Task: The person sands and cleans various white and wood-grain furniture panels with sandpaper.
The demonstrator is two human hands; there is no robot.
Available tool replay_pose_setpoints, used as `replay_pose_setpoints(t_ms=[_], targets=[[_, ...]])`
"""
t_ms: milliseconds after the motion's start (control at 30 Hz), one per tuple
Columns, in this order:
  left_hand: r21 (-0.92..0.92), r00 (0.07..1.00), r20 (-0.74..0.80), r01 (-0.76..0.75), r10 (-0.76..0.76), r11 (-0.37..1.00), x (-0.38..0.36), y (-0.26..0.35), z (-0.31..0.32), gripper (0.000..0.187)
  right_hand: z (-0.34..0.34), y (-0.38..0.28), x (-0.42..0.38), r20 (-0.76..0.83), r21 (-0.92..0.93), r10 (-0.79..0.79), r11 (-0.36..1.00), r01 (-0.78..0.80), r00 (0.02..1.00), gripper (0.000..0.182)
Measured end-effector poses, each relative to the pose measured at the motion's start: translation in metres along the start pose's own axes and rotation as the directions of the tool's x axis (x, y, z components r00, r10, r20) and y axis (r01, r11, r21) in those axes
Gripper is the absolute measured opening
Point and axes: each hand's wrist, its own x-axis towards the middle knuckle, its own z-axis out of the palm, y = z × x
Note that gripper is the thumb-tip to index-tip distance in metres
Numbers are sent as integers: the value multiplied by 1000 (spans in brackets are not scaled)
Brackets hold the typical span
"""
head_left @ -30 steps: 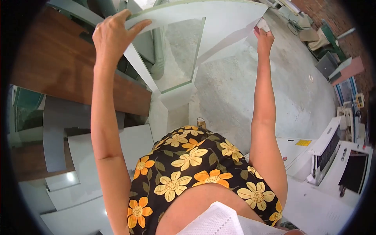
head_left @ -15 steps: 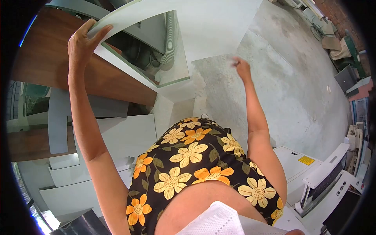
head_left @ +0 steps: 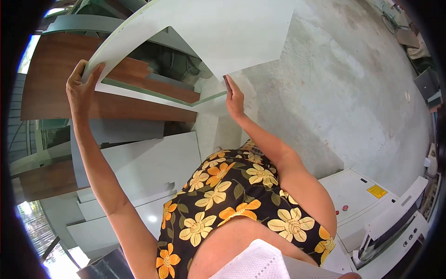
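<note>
My left hand (head_left: 82, 86) grips the upper left edge of a large white panel (head_left: 251, 35), thumb on its face and fingers around the rim. The panel is tilted and has a big angular cutout with greenish cut edges. My right hand (head_left: 235, 98) is at the panel's inner lower corner, beside the cutout, with its fingers together and pointing up. A thin dark piece (head_left: 227, 84) shows along those fingers against the panel edge. It is too small for me to tell what it is.
Brown wood-look boards (head_left: 51, 76) and grey-white panels (head_left: 153, 158) are stacked at the left. A white machine with a yellow label (head_left: 377, 191) stands at the lower right. Concrete floor (head_left: 334, 93) stretches to the right, with assorted items along the far right edge.
My right hand has come left from over the floor to the panel's corner. The panel has turned and shifted in view, with my left hand still gripping its edge.
</note>
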Motion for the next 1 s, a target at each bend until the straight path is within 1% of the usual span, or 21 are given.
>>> replay_pose_setpoints(t_ms=[33,67,133,200,233,267,300,367,433,467,500,533,600,667,700,733,800,867,933,1000], targets=[[-5,1000,6,0,0,1000,1,1,0,33,4,4,-4,3,-33,-24,999,24,1000,53],[-11,1000,10,-1,1,1000,-1,0,-6,33,7,9,-10,30,-99,8,995,-5,1000,53],[-3,1000,24,11,-11,1000,-2,4,-7,31,0,48,-25,80,-233,85,970,-64,993,53],[2,999,34,9,-9,1000,0,3,-7,30,-3,91,-38,179,-336,186,934,-118,966,50],[6,999,36,2,-2,1000,-1,3,-8,30,-8,101,-40,222,-387,238,912,-138,946,49],[8,999,39,-6,5,1000,-1,3,-9,30,-13,112,-42,283,-517,360,838,-174,889,45],[-2,999,43,-1,2,1000,3,-10,-9,30,-10,119,-44,321,-645,488,740,-190,812,42],[-13,999,35,-1,2,1000,3,-8,-8,29,-18,169,-54,362,-773,622,617,-149,695,36],[-6,1000,27,1,-1,1000,5,-10,-6,30,-30,201,-72,228,-696,515,680,-232,826,33],[-4,1000,19,2,-2,1000,5,-9,-6,30,-39,209,-73,149,-651,456,713,-261,877,32],[4,1000,15,6,-6,1000,5,-10,-5,30,-52,211,-63,158,-597,480,743,-304,863,30],[8,1000,21,22,-22,1000,10,-31,-6,30,-50,204,-54,172,-550,514,758,-351,841,28],[9,1000,12,22,-22,1000,11,-33,-5,31,-75,152,-7,-54,-380,557,756,-532,829,26],[-6,1000,4,7,-7,1000,14,-33,-3,32,-103,132,41,-201,-80,608,771,-631,768,26],[9,1000,2,9,-9,1000,14,-34,-3,33,-113,113,65,-201,172,577,816,-552,792,26],[24,1000,-3,9,-9,1000,15,-34,-2,33,-123,86,89,-210,413,544,803,-430,813,27],[52,1000,-16,-10,11,999,16,-34,-3,31,-134,9,133,-209,396,398,870,-295,893,30],[76,998,-32,-49,51,996,16,-29,-2,26,-142,-43,164,-217,278,235,945,-171,947,32],[97,998,-41,-50,54,994,17,-23,-1,27,-142,-89,186,-263,207,80,978,-24,961,32],[121,997,-55,-54,61,991,18,-25,-1,30,-133,-131,204,-294,158,-71,980,122,953,32]])
